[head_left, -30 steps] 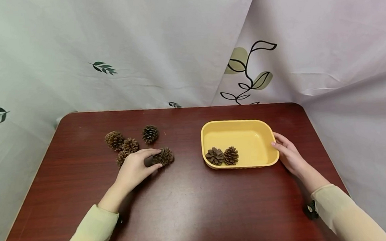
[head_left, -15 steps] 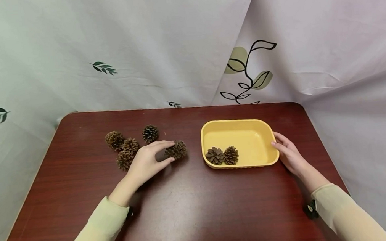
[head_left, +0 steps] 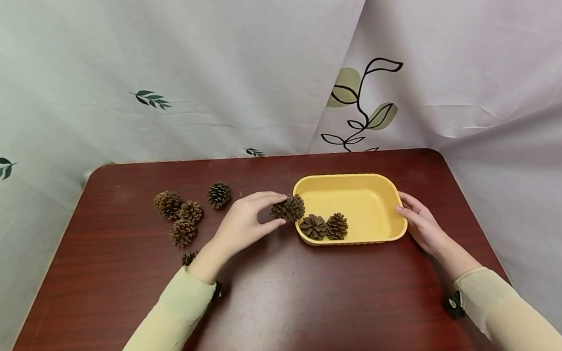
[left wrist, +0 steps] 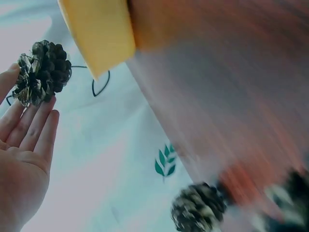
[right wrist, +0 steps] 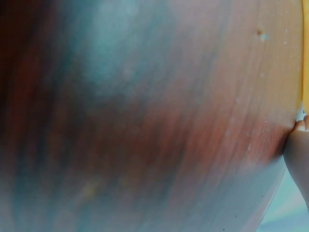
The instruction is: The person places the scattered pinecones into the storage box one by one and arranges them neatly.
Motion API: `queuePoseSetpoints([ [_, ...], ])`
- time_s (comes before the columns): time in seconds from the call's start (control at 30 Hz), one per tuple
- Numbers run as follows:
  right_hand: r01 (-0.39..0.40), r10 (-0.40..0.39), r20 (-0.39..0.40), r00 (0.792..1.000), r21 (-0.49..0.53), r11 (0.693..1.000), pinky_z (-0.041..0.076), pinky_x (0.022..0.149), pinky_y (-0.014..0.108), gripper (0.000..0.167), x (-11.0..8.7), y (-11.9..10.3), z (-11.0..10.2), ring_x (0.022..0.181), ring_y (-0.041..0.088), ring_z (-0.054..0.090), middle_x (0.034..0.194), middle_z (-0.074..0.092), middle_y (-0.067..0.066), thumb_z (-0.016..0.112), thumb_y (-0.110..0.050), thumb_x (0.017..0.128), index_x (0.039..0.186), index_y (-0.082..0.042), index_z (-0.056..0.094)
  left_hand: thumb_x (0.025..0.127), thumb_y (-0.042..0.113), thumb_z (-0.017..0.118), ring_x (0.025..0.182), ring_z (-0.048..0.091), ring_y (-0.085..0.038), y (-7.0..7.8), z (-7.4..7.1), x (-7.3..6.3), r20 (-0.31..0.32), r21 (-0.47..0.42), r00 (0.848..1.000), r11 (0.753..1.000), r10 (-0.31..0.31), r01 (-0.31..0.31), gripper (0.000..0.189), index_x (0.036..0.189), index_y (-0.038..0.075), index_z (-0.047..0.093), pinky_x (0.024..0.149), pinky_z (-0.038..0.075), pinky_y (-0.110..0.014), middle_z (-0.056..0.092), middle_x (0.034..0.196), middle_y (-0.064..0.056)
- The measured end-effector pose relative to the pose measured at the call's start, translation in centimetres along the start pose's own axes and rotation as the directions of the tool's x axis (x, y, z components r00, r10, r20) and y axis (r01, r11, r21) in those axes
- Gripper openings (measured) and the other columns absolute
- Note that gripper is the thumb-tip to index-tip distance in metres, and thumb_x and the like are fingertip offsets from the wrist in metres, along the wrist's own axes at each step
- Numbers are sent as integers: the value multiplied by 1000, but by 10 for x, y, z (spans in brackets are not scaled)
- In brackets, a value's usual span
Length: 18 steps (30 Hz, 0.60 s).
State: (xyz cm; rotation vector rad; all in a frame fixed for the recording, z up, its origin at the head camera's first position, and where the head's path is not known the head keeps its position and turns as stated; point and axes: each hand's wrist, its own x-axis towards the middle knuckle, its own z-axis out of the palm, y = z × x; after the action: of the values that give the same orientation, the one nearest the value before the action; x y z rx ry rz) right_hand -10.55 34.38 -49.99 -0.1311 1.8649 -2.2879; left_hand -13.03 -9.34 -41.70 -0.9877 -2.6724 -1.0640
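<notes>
My left hand (head_left: 245, 220) pinches a brown pine cone (head_left: 289, 208) between thumb and fingertips, at the left rim of a yellow rectangular tub (head_left: 349, 242). In the left wrist view the same pine cone (left wrist: 43, 72) sits at the fingertips, apart from the tub's wall (left wrist: 99, 34). Two more cones, an open one (head_left: 313, 227) and a rounder one (head_left: 337, 226), lie in the tub's near left corner. On the tub's right end, my right hand (head_left: 423, 224) holds the rim, thumb on the edge and fingers along the outside. The right wrist view catches only a sliver of that hand (right wrist: 299, 159).
Several pine cones (head_left: 183, 232) lie on the left of the dark red table (head_left: 303, 318), one (head_left: 219, 195) a little apart. Another cone (head_left: 189, 257) is partly hidden behind the left wrist. A pale leaf-printed cloth (head_left: 232, 74) hangs around the back and sides.
My left hand has carried its pine cone rightward across the table to the tub's left rim. A cone behind the left forearm has come into view. The right hand and tub stay put.
</notes>
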Motion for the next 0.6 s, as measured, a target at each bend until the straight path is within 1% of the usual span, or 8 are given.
queuePoseSetpoints([
  [0.23,3,-3,-5,1000,4,1000,57,94,15,38,-1,0,0,115,1,66,130,68,-12,40,0,111,136,-22,59,91,20,86,128,70,-26,12,16,23,41,8,997,997,72,-72,46,134,8,73,114,55,-41,74,134,-10],
  [0.37,4,-4,-5,1000,5,1000,57,94,15,38,-1,-1,1,114,1,66,129,68,-12,40,0,111,136,-21,59,92,22,85,130,69,-25,20,27,36,91,0,991,995,99,-99,46,134,8,73,116,54,-39,74,135,-9],
  [0.47,7,-7,-4,1000,0,1000,57,94,15,37,-1,-1,1,114,1,66,129,68,-12,41,0,111,137,-20,59,94,25,83,132,68,-22,27,36,46,148,16,982,993,115,-118,46,136,10,72,117,52,-37,74,137,-7],
  [0.6,12,-12,-3,1000,-3,1000,57,94,15,37,-1,-1,2,113,1,66,128,68,-12,41,-1,111,136,-21,59,97,27,80,133,66,-20,36,49,60,212,35,966,987,146,-157,45,138,12,71,118,51,-34,73,139,-6],
])
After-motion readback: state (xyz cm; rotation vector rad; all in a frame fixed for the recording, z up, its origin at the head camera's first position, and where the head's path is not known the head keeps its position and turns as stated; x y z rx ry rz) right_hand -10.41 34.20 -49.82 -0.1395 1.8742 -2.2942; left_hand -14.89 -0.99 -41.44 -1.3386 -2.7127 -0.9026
